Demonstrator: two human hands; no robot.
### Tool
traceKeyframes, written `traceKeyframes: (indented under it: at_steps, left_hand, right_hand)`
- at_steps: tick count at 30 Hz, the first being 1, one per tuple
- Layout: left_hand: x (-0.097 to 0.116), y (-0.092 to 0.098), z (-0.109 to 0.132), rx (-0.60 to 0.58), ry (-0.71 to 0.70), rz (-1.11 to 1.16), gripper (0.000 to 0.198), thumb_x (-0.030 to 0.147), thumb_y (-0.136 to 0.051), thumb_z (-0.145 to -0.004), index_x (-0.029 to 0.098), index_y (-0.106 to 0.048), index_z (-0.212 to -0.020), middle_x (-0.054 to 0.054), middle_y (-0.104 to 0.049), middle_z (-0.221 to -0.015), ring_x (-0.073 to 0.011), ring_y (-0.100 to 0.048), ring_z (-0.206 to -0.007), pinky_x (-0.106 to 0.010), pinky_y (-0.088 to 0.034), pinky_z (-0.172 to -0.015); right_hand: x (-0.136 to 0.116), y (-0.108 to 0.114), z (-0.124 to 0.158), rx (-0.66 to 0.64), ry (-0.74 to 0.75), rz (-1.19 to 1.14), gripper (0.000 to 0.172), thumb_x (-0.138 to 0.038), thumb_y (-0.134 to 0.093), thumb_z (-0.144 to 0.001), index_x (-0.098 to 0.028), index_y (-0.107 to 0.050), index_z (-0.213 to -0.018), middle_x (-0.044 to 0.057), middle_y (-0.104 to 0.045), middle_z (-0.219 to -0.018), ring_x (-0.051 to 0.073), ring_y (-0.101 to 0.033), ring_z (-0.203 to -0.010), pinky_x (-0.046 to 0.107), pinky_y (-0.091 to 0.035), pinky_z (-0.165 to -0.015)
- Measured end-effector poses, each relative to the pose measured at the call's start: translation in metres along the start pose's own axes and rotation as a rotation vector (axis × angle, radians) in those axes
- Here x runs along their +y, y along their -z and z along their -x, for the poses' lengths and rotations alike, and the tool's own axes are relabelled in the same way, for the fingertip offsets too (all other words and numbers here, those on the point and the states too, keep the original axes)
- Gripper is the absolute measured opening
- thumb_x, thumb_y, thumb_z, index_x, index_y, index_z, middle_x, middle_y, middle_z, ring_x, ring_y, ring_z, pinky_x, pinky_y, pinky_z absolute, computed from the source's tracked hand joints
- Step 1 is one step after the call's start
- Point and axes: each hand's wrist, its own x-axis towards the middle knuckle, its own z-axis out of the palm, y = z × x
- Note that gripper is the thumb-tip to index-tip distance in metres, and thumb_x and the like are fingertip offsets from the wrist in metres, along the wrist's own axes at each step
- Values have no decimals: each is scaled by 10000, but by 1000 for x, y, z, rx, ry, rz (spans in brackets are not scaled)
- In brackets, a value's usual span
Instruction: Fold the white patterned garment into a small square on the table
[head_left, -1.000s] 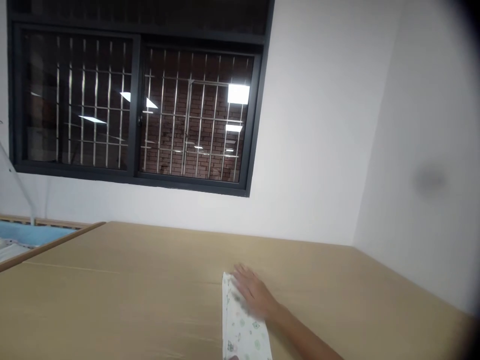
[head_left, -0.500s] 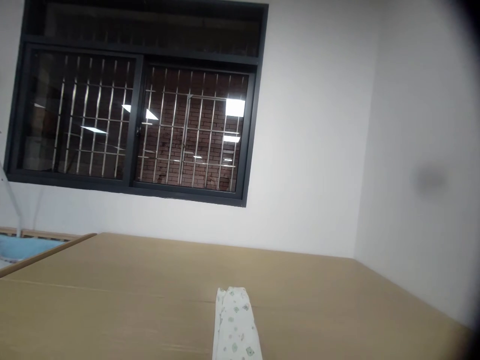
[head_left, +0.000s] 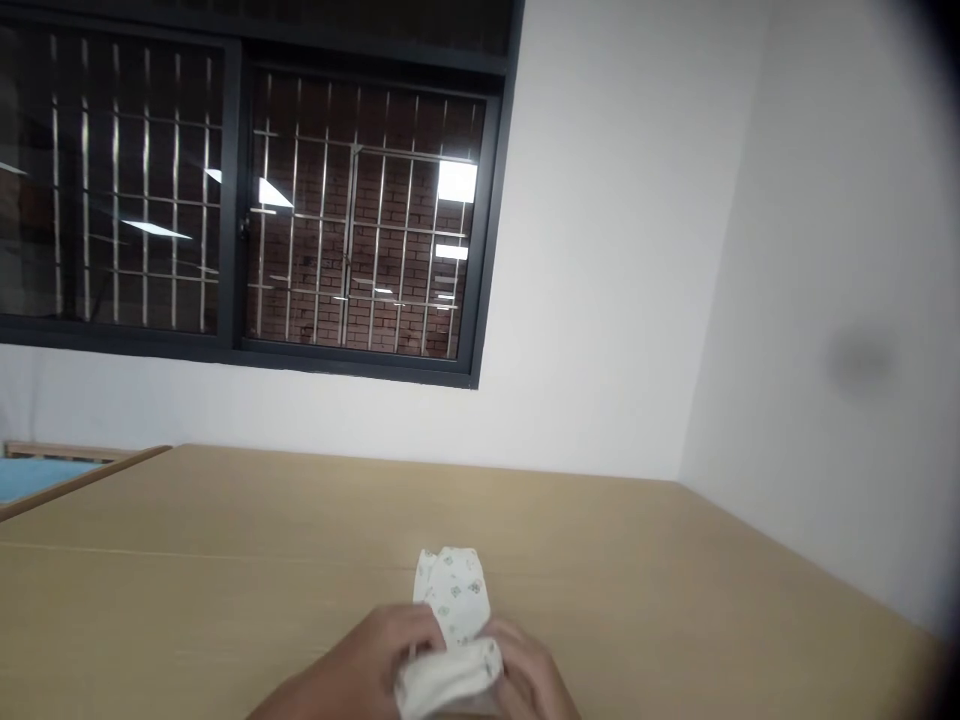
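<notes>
A long strip of white cloth with a small green print (head_left: 453, 590) lies folded on the tan tabletop (head_left: 600, 570), near the bottom of the view. My left hand (head_left: 365, 660) grips the cloth's near end from the left. My right hand (head_left: 529, 672) holds the same end from the right. Between them, a doubled-over fold of the cloth (head_left: 450, 677) is lifted over the strip. The lower part of the cloth is cut off by the frame edge.
Beyond the table stand white walls (head_left: 600, 250) meeting in a corner at the right. A dark-framed barred window (head_left: 360, 200) faces a brick wall. At the far left, past the table's edge, lies a blue surface in a wooden frame (head_left: 45, 478).
One hand pressed the strip a second ago, and no hands showed half a second ago. Now both hands hold its near end, which is folded upward, making the strip shorter.
</notes>
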Motion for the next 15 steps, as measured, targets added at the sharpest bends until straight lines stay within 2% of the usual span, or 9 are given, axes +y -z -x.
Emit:
traceKeyframes:
  at_steps: [2, 5, 6, 7, 9, 10, 12, 14, 15]
  left_hand:
    - [-15, 7, -22, 135, 51, 136, 79, 220, -670, -824, 159, -621, -832, -9, -648, -874, -176, -599, -846, -236, -425, -720]
    - [-60, 8, -58, 267, 145, 357, 245, 279, -621, -902, 138, -671, -1097, -58, -678, -1067, -225, -635, -1024, -263, -487, -821]
    - [-79, 6, -69, 308, 174, 361, 305, 255, -606, -907, 141, -631, -1188, -66, -665, -1158, -221, -633, -1074, -270, -494, -862]
    - [-97, 2, -78, 360, 241, 271, 293, 220, -606, -885, 131, -615, -1164, -65, -671, -1137, -207, -648, -1029, -263, -500, -832]
    - [-128, -6, -92, 437, 373, 154, 303, 149, -637, -828, 100, -589, -1124, -61, -679, -940, -205, -647, -860, -277, -484, -737]
    - [-138, -10, -96, 474, 429, 92, 378, 108, -661, -785, 93, -570, -1151, -51, -666, -883, -205, -630, -806, -293, -477, -736]
    - [-149, -18, -100, 535, 497, -18, 459, 56, -669, -743, 73, -550, -1186, -79, -647, -929, -214, -602, -820, -331, -477, -796]
    - [-146, -26, -99, 561, 474, -116, 418, 64, -630, -788, 75, -566, -1201, -134, -613, -1146, -229, -581, -1015, -352, -461, -933]
    - [-142, -29, -99, 544, 430, -157, 363, 84, -600, -832, 88, -592, -1195, -130, -599, -1202, -228, -545, -1132, -348, -415, -1037]
  right_hand:
    - [-1, 6, -34, 74, 8, -11, 415, -523, -503, -1006, -180, -734, -1033, 140, -643, -1081, 292, -603, -1058, 411, -512, -940]
    - [28, 13, -82, 168, -120, -78, 387, -448, -526, -969, -130, -717, -1080, 143, -663, -1062, 298, -621, -1031, 374, -529, -833]
    - [45, 14, -94, 188, -161, -77, 373, -398, -535, -922, -119, -702, -1104, 137, -671, -1031, 290, -632, -966, 364, -532, -779]
    - [65, 16, -105, 206, -202, -54, 375, -359, -532, -869, -109, -692, -1099, 126, -674, -976, 275, -637, -890, 356, -528, -738]
    - [104, 19, -116, 260, -280, 24, 447, -331, -508, -782, -94, -666, -1127, 115, -671, -929, 268, -638, -833, 364, -525, -716]
    - [121, 21, -118, 267, -327, 105, 511, -345, -507, -756, -86, -641, -1176, 106, -658, -874, 269, -633, -807, 390, -534, -733]
    - [140, 24, -116, 232, -347, 316, 619, -367, -501, -733, -58, -590, -1262, 135, -644, -917, 293, -627, -869, 463, -533, -855]
    - [142, 27, -113, 220, -243, 487, 703, -369, -488, -732, -31, -536, -1347, 217, -575, -1237, 337, -565, -1145, 501, -454, -1038]
    - [139, 27, -112, 238, -183, 551, 702, -380, -464, -759, -31, -529, -1364, 224, -532, -1308, 346, -512, -1234, 508, -403, -1098]
